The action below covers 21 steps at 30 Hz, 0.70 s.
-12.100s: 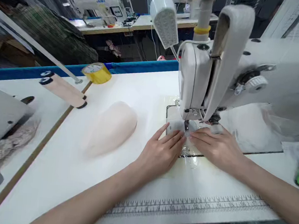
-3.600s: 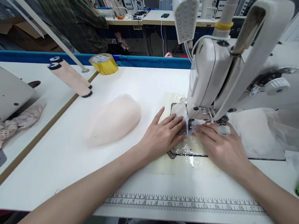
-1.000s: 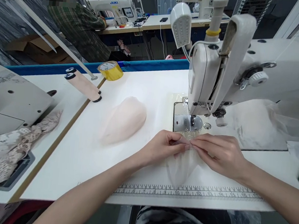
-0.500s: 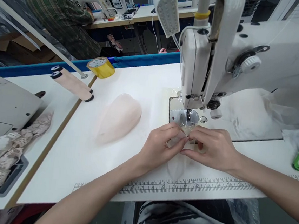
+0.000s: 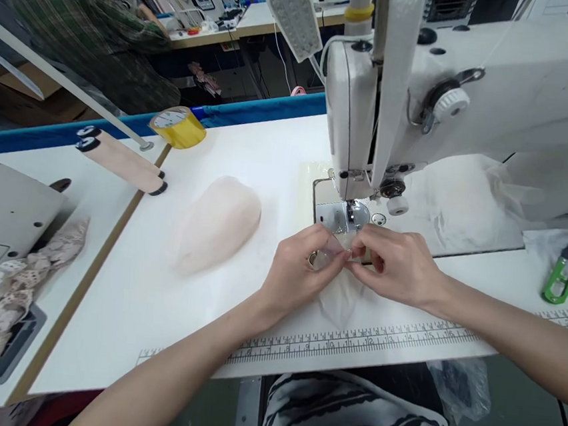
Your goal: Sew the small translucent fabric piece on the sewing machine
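Between my two hands is a piece of thin sheer fabric (image 5: 340, 299), pale and nearly see-through, hanging down over the white tabletop. My left hand (image 5: 304, 262) pinches its edge between thumb and forefinger. Close against it, my right hand (image 5: 392, 267) pinches the same edge, the fingertips of both almost touching. They are just in front of the sewing machine's needle plate (image 5: 331, 214), below the presser foot (image 5: 350, 211). To the left lies a domed, pale pink sheer fabric piece (image 5: 222, 224), apart from both hands.
The sewing machine head (image 5: 353, 119) rises over the needle plate. Green thread snips (image 5: 564, 273) lie at right, near white fabric (image 5: 466, 197). Pink thread spools (image 5: 121, 160), yellow tape (image 5: 179, 128) and lace (image 5: 26, 282) are at left. A person in a plaid shirt (image 5: 89, 40) sits beyond.
The view has shifted slightly, so the scene sits further left. Both hands keep their pinch on the sheer fabric, whose hanging part has changed shape a little.
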### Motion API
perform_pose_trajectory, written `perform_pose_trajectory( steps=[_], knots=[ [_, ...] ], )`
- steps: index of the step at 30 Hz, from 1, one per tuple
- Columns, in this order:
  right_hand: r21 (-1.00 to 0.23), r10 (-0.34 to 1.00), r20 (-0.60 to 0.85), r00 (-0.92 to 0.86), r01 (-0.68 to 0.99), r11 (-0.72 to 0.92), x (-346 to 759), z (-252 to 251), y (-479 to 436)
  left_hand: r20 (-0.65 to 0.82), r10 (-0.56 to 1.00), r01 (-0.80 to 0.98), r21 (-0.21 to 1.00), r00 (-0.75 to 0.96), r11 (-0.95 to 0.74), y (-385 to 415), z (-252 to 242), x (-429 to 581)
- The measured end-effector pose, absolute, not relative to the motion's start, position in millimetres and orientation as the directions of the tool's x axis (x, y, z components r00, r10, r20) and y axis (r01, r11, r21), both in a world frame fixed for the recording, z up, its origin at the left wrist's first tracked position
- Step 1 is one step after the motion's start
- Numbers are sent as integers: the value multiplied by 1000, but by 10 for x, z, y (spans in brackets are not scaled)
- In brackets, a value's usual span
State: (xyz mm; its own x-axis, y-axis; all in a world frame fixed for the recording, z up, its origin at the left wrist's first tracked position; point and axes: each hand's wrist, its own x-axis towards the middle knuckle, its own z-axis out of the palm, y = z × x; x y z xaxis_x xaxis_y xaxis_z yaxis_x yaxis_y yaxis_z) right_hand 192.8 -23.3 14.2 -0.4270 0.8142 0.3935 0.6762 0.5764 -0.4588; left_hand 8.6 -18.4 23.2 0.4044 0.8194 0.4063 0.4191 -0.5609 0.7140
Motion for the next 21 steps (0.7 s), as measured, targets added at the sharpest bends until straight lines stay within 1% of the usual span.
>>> perform_pose_trajectory(
  steps=[2, 4, 6, 8, 10, 13, 17, 21],
  knots=[
    [-465, 798, 431, -422, 654, 597, 1947, 153, -239, 429, 808, 416, 700, 404, -580, -183, 222, 82],
    [-436, 757, 497, -424, 632, 641, 1966, 161, -245, 447, 800, 424, 683, 400, -594, -182, 213, 80],
    [-346, 690, 573, -443, 632, 693, 1980, 161, -245, 449, 794, 437, 668, 409, -602, -181, 208, 78],
    [-224, 621, 619, -481, 650, 726, 1985, 153, -237, 443, 791, 448, 657, 422, -606, -182, 206, 77],
    [-114, 576, 633, -517, 673, 731, 1985, 141, -228, 435, 792, 456, 653, 428, -605, -186, 207, 76],
    [-8, 535, 644, -547, 694, 720, 1982, 129, -218, 428, 797, 468, 649, 426, -600, -192, 207, 76],
    [80, 480, 660, -577, 690, 720, 1981, 141, -223, 413, 805, 488, 644, 426, -589, -196, 205, 80],
    [126, 450, 662, -599, 681, 722, 1981, 159, -230, 414, 805, 508, 627, 425, -591, -198, 194, 87]
  ],
)
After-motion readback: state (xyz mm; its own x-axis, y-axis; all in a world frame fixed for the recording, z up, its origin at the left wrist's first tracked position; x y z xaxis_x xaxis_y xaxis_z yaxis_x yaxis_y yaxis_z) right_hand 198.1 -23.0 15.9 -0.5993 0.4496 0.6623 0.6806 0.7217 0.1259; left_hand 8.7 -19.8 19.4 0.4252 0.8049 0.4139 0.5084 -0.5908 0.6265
